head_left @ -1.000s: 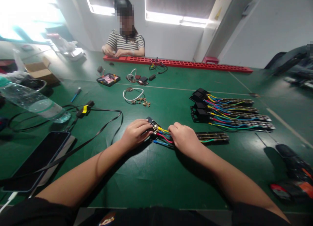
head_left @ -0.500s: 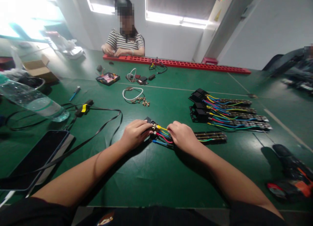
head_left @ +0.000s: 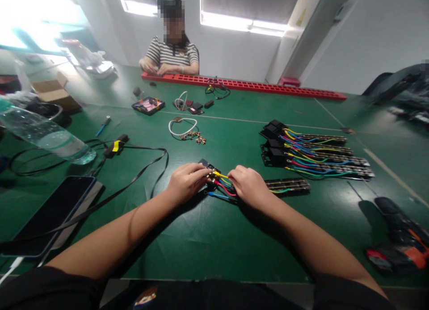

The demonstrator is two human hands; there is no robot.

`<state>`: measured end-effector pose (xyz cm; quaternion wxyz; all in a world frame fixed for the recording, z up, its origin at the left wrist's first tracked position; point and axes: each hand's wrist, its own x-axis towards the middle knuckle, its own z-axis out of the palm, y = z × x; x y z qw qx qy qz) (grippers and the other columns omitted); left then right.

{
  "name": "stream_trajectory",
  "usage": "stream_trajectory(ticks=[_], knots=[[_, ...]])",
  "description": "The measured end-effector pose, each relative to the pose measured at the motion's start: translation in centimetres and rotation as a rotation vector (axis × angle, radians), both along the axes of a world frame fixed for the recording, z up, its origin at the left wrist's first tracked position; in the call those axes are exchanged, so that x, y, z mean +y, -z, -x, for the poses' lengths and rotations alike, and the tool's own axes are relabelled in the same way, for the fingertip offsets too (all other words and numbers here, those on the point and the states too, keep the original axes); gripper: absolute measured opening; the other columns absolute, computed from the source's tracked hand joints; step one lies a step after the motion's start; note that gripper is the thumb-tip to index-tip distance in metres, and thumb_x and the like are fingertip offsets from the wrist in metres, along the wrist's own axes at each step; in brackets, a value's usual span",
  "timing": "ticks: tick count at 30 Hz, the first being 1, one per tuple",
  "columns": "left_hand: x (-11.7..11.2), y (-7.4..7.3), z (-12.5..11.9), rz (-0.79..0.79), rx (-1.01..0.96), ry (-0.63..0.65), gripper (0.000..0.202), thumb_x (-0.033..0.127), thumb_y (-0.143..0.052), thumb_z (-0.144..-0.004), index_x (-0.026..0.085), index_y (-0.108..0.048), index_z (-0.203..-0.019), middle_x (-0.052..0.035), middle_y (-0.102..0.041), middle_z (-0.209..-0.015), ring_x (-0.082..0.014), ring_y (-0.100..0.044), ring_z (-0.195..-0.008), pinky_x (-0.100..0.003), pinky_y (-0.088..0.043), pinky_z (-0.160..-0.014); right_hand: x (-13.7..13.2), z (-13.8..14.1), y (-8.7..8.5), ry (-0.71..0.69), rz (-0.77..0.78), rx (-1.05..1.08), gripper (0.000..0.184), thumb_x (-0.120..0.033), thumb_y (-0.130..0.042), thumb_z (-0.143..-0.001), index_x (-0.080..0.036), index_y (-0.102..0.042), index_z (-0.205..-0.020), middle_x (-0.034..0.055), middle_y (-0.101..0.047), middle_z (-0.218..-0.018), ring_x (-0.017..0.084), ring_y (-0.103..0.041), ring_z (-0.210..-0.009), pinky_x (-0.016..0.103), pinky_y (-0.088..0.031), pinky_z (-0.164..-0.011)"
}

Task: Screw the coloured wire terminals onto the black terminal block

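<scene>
Barely a shift: the right hand (head_left: pixel 248 186) has edged nearer the left hand (head_left: pixel 185 181). Left fingers pinch the connector block (head_left: pixel 208 168) on the desk (head_left: pixel 214 243); right fingers close on its coloured wires (head_left: pixel 221 186). Pinning the block flat seems wisest.

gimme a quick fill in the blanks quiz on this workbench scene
1. The left hand and right hand meet on a wired block on a ____ table.
2. The water bottle sits to the person's ____.
3. The long tray in front of the co-worker is ____.

Missing words: green, left, red.
</scene>
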<state>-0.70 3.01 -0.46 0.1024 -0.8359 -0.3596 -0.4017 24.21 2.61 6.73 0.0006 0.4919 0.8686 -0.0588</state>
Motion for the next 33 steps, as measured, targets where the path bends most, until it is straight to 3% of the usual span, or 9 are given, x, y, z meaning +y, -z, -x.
stream_trajectory(ticks=[11, 17, 33], knots=[[0.18, 0.21, 0.09, -0.048, 0.036, -0.033, 0.019, 0.037, -0.068, -0.098, 0.025, -0.078, -0.109, -0.006, -0.073, -0.1, -0.0168, -0.07, -0.085, -0.026, -0.057, -0.071, 0.1, 0.23, 0.25, -0.016, 0.005, -0.054, 0.03, -0.024, -0.043, -0.106, -0.016, -0.072, -0.108, 0.0091, -0.067, -0.103, 0.018, -0.059, -0.089, 0.031, -0.034, -0.078], [0.17, -0.05, 0.13, -0.05, 0.066, -0.034, 0.024, 0.037, -0.066, -0.099, 0.024, -0.075, -0.118, -0.0066, -0.073, -0.101, -0.017, -0.069, -0.086, -0.027, -0.057, -0.071, 0.23, 0.16, 0.44, -0.025, 0.001, -0.061, 0.03, -0.023, -0.042, -0.106, -0.017, -0.072, -0.109, 0.0087, -0.067, -0.103, 0.019, -0.059, -0.089, 0.031, -0.034, -0.078], [0.22, -0.36, 0.32, -0.011, 0.132, -0.015, 0.022, 0.031, -0.066, -0.099, 0.029, -0.073, -0.12, -0.0037, -0.069, -0.099, -0.0157, -0.06, -0.082, -0.026, -0.048, -0.068, 0.37, 0.04, 0.47, -0.079, -0.004, -0.038, 0.029, -0.022, -0.045, -0.105, -0.016, -0.073, -0.106, 0.0087, -0.067, -0.099, 0.016, -0.054, -0.082, 0.03, -0.031, -0.075]])
